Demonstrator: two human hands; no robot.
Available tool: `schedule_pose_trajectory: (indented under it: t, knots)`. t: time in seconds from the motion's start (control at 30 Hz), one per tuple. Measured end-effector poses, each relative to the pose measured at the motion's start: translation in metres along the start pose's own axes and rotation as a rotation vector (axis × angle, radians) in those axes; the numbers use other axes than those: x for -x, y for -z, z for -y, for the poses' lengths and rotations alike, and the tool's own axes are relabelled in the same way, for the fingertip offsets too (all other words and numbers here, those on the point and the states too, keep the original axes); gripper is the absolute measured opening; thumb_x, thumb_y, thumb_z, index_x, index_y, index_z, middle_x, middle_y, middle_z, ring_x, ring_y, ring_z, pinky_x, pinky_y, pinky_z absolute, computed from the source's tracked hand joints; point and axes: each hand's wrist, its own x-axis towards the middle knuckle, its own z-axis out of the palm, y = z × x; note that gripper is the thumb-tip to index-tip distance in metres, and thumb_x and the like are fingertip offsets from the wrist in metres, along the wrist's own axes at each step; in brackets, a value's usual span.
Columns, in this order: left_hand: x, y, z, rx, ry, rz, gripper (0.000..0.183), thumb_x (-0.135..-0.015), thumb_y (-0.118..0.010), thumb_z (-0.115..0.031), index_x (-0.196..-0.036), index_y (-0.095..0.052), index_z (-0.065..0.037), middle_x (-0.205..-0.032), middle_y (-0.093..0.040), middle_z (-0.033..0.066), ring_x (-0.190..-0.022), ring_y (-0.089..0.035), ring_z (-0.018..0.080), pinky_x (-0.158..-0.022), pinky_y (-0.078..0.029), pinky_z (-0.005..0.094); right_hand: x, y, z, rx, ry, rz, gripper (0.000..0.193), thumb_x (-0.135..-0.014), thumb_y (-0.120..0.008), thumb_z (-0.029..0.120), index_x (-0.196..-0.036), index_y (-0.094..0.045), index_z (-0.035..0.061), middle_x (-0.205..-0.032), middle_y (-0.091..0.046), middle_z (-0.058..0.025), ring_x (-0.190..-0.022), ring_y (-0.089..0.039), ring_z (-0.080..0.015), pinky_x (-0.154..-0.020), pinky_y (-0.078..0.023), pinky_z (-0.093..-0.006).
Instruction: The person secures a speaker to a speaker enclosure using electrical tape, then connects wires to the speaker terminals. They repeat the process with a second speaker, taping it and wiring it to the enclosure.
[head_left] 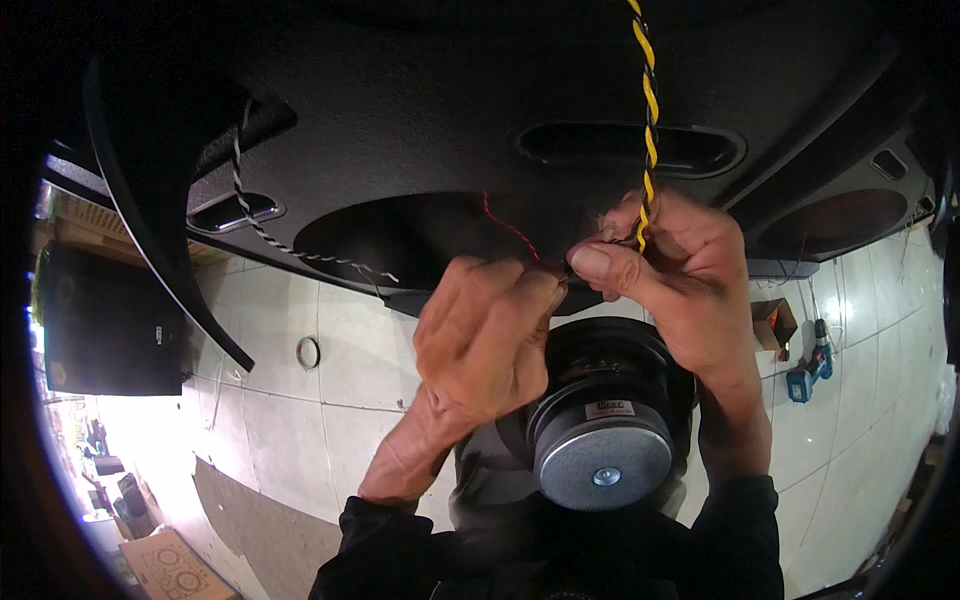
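My left hand (490,335) is closed in a pinch on the lower end of a thin red twisted wire (512,230), which comes out of a dark round opening in a black textured speaker cabinet. My right hand (685,270) pinches the end of a yellow and black twisted cable (650,110) hanging from above. Both sets of fingertips almost meet; the wire ends between them are mostly hidden. Just below my hands, a loudspeaker driver (603,455) rests on my lap with its round silver magnet facing up.
The black cabinet (400,130) spans the top, with slot-shaped recesses. A grey and black twisted wire (240,190) dangles at left. On the tiled floor lie a roll of tape (308,352), a cordless drill (812,365) and a small open box (773,325). A black box (110,320) stands far left.
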Motion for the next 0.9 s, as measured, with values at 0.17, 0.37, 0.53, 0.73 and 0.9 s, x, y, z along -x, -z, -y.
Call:
schedule_pose_trajectory:
  t: [0.17,0.37,0.53,0.73,0.9]
  knots:
    - [-0.011,-0.006,0.022,-0.269,-0.353,-0.122,0.030,-0.076,-0.080,-0.005,-0.104,-0.072,-0.005,-0.100,-0.068,0.0063,-0.081,-0.061,0.0197,-0.064,-0.051,0.0291,-0.001,-0.002,-0.003,-0.111,-0.021,-0.049,0.018,-0.090,-0.077,0.013,-0.090,-0.063,0.0023,-0.075,-0.065,-0.0017,-0.063,-0.059,-0.0023,-0.060,-0.051,-0.0166]
    - [-0.010,0.011,0.015,0.909,0.543,0.151,0.036,-0.097,-0.065,-0.032,-0.107,-0.070,0.002,-0.090,-0.073,0.0098,-0.073,-0.065,0.0163,-0.065,-0.053,0.0312,-0.005,0.003,-0.010,0.020,0.221,-0.026,0.015,-0.089,-0.076,0.007,-0.095,-0.064,-0.0005,-0.083,-0.070,-0.0081,-0.073,-0.067,-0.0065,-0.062,-0.054,-0.0190]
    - [-0.010,0.017,0.009,0.786,0.604,0.251,0.012,-0.092,-0.070,-0.012,-0.100,-0.069,-0.002,-0.086,-0.071,0.0100,-0.068,-0.065,0.0158,-0.061,-0.053,0.0295,-0.009,0.000,-0.009,0.106,0.341,0.000,0.013,-0.089,-0.075,0.004,-0.093,-0.063,0.0007,-0.083,-0.070,-0.0079,-0.075,-0.068,-0.0071,-0.064,-0.054,-0.0192]
    - [-0.012,0.007,0.017,-0.265,-0.419,-0.067,0.028,-0.075,-0.082,-0.005,-0.099,-0.069,-0.003,-0.094,-0.068,0.0079,-0.077,-0.064,0.0195,-0.061,-0.054,0.0305,-0.001,0.008,0.001,-0.235,-0.122,0.066,0.017,-0.088,-0.075,0.003,-0.087,-0.058,0.0024,-0.080,-0.066,-0.0056,-0.072,-0.065,-0.0060,-0.065,-0.054,-0.0204]
    - [-0.009,0.020,0.018,0.866,0.476,0.250,0.038,-0.089,-0.074,-0.031,-0.107,-0.069,0.002,-0.093,-0.071,0.0120,-0.078,-0.066,0.0166,-0.066,-0.053,0.0294,-0.005,0.005,-0.011,-0.050,0.228,-0.022,0.017,-0.088,-0.077,0.008,-0.089,-0.061,0.0028,-0.081,-0.067,-0.0069,-0.070,-0.064,-0.0093,-0.064,-0.050,-0.0216]
